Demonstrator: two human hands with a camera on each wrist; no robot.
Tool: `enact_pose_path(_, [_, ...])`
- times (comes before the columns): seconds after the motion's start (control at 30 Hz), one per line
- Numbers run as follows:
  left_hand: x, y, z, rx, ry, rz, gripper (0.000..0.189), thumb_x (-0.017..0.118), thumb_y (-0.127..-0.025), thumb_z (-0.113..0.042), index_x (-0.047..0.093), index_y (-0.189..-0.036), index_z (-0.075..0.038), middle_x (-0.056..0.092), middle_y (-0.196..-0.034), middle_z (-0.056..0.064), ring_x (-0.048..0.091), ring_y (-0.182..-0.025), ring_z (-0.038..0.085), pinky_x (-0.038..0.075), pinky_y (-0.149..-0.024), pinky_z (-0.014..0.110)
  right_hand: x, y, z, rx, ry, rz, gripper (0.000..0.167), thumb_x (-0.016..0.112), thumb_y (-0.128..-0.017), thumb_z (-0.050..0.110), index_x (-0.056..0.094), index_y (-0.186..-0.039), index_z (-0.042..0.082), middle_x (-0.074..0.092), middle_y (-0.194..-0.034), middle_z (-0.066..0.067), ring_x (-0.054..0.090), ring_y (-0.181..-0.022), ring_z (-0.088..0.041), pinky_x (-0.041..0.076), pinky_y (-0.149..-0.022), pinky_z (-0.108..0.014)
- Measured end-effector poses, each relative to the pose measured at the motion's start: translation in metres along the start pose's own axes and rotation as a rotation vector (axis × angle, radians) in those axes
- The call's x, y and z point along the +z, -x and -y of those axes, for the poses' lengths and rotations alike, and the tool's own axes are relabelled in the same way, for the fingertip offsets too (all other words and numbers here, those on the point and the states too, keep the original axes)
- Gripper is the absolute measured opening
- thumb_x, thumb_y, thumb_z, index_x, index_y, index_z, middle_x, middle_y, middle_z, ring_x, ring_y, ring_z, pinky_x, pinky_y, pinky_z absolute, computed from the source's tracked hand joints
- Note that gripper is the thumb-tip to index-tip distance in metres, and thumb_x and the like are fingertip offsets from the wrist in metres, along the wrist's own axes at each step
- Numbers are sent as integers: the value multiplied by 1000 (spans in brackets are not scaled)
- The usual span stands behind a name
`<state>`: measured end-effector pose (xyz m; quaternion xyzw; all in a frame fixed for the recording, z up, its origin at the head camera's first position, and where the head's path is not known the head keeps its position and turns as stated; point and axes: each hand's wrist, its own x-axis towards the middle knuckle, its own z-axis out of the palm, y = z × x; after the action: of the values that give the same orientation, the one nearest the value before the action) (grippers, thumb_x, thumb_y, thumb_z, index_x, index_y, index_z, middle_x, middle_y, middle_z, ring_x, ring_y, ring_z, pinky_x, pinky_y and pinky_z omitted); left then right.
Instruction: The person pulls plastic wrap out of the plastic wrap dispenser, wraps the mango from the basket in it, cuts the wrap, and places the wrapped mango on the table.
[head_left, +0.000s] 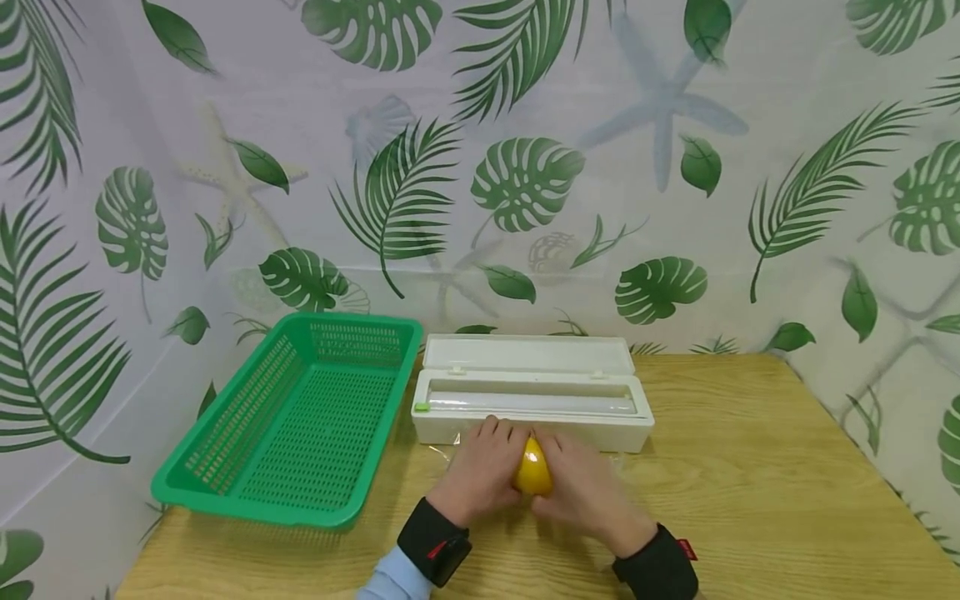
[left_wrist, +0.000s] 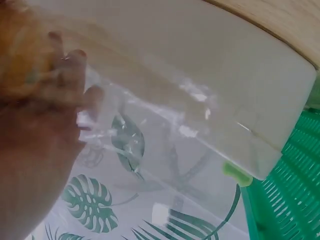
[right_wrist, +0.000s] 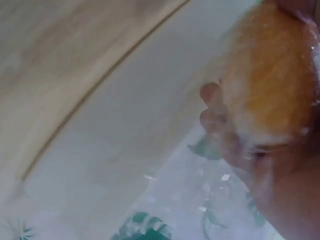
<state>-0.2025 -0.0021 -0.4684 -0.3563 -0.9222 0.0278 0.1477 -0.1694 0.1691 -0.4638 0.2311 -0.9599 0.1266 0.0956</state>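
Both hands hold a smooth, rounded yellow fruit (head_left: pixel 533 468) between them, just in front of a white cling film box. My left hand (head_left: pixel 483 468) grips its left side, and my right hand (head_left: pixel 583 490) has its fingers curled round the right side. Clear cling film (left_wrist: pixel 187 112) stretches around the hands and shines in both wrist views. In the right wrist view the fruit (right_wrist: pixel 272 80) looks blurred, with film over it. The box (head_left: pixel 532 433) has its lid raised, and a film roll (head_left: pixel 528 402) lies inside. The fruit's exact kind cannot be told.
A green plastic basket (head_left: pixel 360 467) with slotted walls stands to the left, close to the box. Wood-grain tabletop (head_left: pixel 750 467) stretches to the right. Behind the table hangs a leaf-patterned sheet (head_left: pixel 540 275). A green slider (head_left: pixel 422 407) sits at the box's left end.
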Motion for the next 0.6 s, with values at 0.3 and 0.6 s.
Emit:
enact_pose_path(0.3, [-1, -2, -1, 9, -21, -39, 68, 82, -68, -57, 57, -113, -13, 66, -103, -2, 58, -90, 16, 51, -87, 31, 5, 0, -2, -58, 124, -104, 82, 96, -59, 25, 54, -125, 0, 62, -109, -15, 61, -99, -30, 55, -84, -41])
enact_pose_path(0.6, [1, -7, -5, 25, -32, -290, 50, 87, -73, -31, 60, -110, -14, 70, -96, -1, 62, -85, 15, 54, -83, 27, -10, -3, -9, -68, -113, -127, 60, 89, -53, 13, 60, -105, 8, 58, -86, 5, 52, -74, -10, 48, -67, -29])
